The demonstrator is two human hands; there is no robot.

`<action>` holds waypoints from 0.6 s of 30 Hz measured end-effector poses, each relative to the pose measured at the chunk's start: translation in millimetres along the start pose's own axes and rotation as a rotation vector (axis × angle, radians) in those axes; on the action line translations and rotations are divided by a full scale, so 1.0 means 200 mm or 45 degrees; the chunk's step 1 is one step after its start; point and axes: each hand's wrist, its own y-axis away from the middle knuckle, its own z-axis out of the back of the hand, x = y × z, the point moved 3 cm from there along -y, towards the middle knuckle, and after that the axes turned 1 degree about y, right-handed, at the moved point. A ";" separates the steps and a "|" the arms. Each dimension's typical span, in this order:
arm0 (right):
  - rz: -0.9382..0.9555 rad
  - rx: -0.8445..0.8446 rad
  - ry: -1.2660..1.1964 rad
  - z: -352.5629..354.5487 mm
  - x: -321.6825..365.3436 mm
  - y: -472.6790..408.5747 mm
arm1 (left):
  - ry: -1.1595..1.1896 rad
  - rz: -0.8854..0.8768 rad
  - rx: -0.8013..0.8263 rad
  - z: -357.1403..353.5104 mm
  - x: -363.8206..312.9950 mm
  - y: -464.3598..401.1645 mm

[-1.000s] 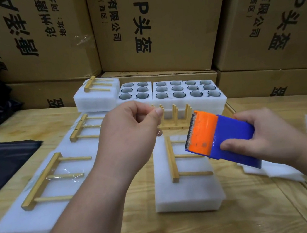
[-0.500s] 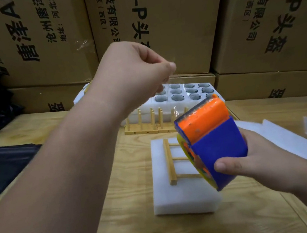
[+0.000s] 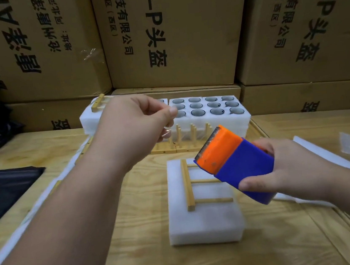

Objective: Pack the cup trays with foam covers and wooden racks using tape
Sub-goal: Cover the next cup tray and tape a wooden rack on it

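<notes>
My right hand grips a blue and orange tape dispenser above the right side of a white foam block. A wooden rack lies flat on that block. My left hand is raised to the left of the dispenser, its thumb and fingers pinching the end of the clear tape, which is barely visible. Behind them a foam cup tray holds several cups. An upright wooden rack stands in front of that tray.
Large cardboard boxes are stacked along the back of the wooden table. Another foam pack with a rack sits at the back left. Black plastic lies at the left, loose foam sheets at the right.
My left hand rose high with the tape end, then came back down to just above the upright rack. The dispenser tilted and turned in my right hand.
</notes>
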 end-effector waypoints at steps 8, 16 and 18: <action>-0.127 0.019 0.144 0.12 -0.08 0.00 | 0.051 -0.114 -0.265 0.14 0.06 0.01; -0.133 -0.057 0.312 0.31 -0.02 -0.12 | 0.504 0.511 -0.168 0.12 0.50 0.03; -0.090 -0.118 0.338 0.31 -0.01 -0.19 | 0.622 0.649 -0.160 0.08 0.62 0.05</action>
